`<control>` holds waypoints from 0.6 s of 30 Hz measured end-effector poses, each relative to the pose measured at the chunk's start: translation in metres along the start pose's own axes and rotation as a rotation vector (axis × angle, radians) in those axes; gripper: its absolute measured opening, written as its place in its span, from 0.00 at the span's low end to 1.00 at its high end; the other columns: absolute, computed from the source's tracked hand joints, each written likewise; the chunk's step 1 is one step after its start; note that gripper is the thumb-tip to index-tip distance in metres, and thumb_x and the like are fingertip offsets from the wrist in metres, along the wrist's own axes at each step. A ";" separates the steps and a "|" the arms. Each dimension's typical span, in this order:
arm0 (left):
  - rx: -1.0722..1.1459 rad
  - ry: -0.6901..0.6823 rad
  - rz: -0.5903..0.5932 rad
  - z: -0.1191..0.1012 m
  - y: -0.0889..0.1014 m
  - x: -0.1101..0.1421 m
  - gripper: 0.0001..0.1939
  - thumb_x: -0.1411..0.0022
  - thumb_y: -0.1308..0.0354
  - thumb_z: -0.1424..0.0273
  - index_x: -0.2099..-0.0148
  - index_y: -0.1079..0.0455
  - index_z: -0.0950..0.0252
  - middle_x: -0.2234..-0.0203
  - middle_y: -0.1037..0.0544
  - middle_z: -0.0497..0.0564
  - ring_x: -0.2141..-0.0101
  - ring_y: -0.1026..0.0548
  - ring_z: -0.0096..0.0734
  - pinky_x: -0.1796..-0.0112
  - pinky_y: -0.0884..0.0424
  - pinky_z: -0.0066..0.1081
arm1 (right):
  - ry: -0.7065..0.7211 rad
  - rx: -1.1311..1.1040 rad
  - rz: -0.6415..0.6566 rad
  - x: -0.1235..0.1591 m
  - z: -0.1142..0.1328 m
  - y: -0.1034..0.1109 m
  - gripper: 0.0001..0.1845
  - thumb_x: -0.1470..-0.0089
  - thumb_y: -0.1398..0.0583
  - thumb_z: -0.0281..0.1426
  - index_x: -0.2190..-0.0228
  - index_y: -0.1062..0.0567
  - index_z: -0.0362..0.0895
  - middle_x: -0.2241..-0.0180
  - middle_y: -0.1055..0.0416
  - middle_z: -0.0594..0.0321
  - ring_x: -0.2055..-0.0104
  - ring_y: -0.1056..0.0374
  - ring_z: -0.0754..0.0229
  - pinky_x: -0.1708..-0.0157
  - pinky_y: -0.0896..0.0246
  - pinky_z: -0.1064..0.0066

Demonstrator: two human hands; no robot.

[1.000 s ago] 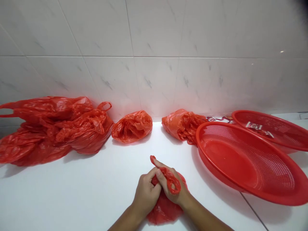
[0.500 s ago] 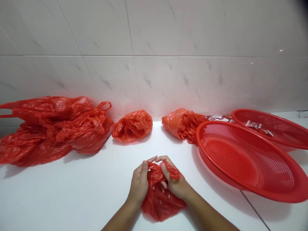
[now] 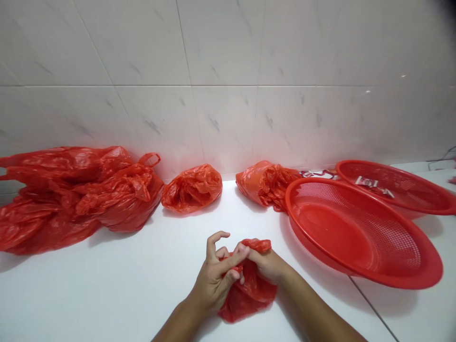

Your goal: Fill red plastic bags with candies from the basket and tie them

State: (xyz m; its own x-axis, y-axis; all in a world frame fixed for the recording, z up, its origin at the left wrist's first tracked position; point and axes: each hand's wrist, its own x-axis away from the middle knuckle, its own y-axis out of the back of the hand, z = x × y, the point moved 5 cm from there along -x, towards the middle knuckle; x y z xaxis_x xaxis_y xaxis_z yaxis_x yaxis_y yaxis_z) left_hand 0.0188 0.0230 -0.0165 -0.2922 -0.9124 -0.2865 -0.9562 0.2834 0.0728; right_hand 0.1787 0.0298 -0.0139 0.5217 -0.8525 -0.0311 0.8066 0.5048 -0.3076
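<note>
Low in the middle of the view, a small red plastic bag (image 3: 247,299) rests on the white countertop, its gathered top bunched up between my hands. My right hand (image 3: 267,263) is closed round the bunched neck, and a fold of the plastic sticks out above the fingers. From the other side my left hand (image 3: 217,273) pinches at the neck with thumb and a finger, while its index finger is raised and bent. The fingertips of both hands meet at the plastic. What the bag contains cannot be made out.
Several red plastic bags (image 3: 117,204) lie heaped at left against the tiled wall. A crumpled bag (image 3: 192,187) and a rolled bag (image 3: 263,183) sit by the wall. At right stand an oval red basket (image 3: 342,237) and another red basket (image 3: 402,190) holding small packets.
My left hand has turned and shifted its fingers across the bag's neck, raising its index finger. My right hand has closed round the plastic. The view has shifted slightly.
</note>
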 end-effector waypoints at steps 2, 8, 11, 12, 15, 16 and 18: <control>-0.103 -0.023 0.072 -0.002 -0.001 0.000 0.41 0.44 0.23 0.59 0.30 0.30 0.45 0.39 0.34 0.57 0.63 0.26 0.34 0.55 0.23 0.42 | 0.034 0.048 0.016 0.002 0.007 0.002 0.24 0.40 0.32 0.51 0.71 0.24 0.43 0.73 0.23 0.64 0.69 0.27 0.61 0.59 0.31 0.68; -0.194 0.110 0.124 -0.009 -0.002 -0.006 0.45 0.40 0.30 0.72 0.25 0.40 0.48 0.44 0.25 0.55 0.63 0.23 0.34 0.53 0.25 0.38 | 0.048 0.172 0.079 0.003 0.014 0.003 0.17 0.45 0.28 0.44 0.67 0.18 0.42 0.72 0.22 0.62 0.70 0.27 0.59 0.63 0.31 0.66; -0.152 0.209 0.085 -0.009 0.001 -0.012 0.31 0.39 0.34 0.74 0.34 0.29 0.56 0.59 0.22 0.51 0.62 0.23 0.36 0.56 0.27 0.34 | 0.212 0.392 -0.047 0.002 0.017 0.009 0.08 0.45 0.29 0.36 0.65 0.15 0.44 0.65 0.21 0.60 0.64 0.25 0.57 0.60 0.31 0.66; -0.108 0.244 0.082 -0.008 0.002 -0.013 0.30 0.40 0.34 0.74 0.35 0.28 0.57 0.63 0.23 0.49 0.63 0.23 0.35 0.58 0.27 0.33 | 0.281 0.493 -0.092 0.002 0.018 0.009 0.05 0.44 0.30 0.32 0.65 0.14 0.45 0.63 0.21 0.59 0.63 0.25 0.57 0.60 0.31 0.66; 0.117 0.346 0.114 -0.002 0.002 -0.013 0.32 0.40 0.30 0.68 0.34 0.30 0.58 0.65 0.24 0.47 0.65 0.24 0.34 0.60 0.28 0.32 | 0.471 0.760 -0.195 0.006 0.020 0.006 0.07 0.43 0.34 0.26 0.65 0.14 0.48 0.61 0.22 0.58 0.63 0.26 0.57 0.63 0.32 0.67; 0.210 0.379 0.129 -0.001 0.001 -0.013 0.32 0.38 0.30 0.64 0.33 0.30 0.58 0.65 0.23 0.48 0.64 0.23 0.35 0.59 0.28 0.33 | 0.518 0.811 -0.220 0.007 0.020 0.004 0.09 0.41 0.35 0.26 0.64 0.14 0.48 0.60 0.22 0.57 0.63 0.26 0.57 0.64 0.32 0.67; 0.363 0.437 0.127 0.002 -0.001 -0.011 0.32 0.33 0.34 0.53 0.31 0.31 0.59 0.63 0.20 0.51 0.63 0.21 0.38 0.58 0.27 0.36 | 0.601 0.848 -0.255 0.009 0.022 -0.001 0.11 0.39 0.37 0.26 0.64 0.14 0.49 0.59 0.21 0.57 0.63 0.25 0.57 0.64 0.30 0.66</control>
State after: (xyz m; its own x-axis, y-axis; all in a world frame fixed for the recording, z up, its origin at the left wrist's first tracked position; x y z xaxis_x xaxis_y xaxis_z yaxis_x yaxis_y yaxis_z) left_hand 0.0227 0.0336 -0.0148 -0.4571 -0.8800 0.1291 -0.8693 0.4114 -0.2738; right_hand 0.1890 0.0243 0.0066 0.2745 -0.7562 -0.5940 0.9231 0.0342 0.3831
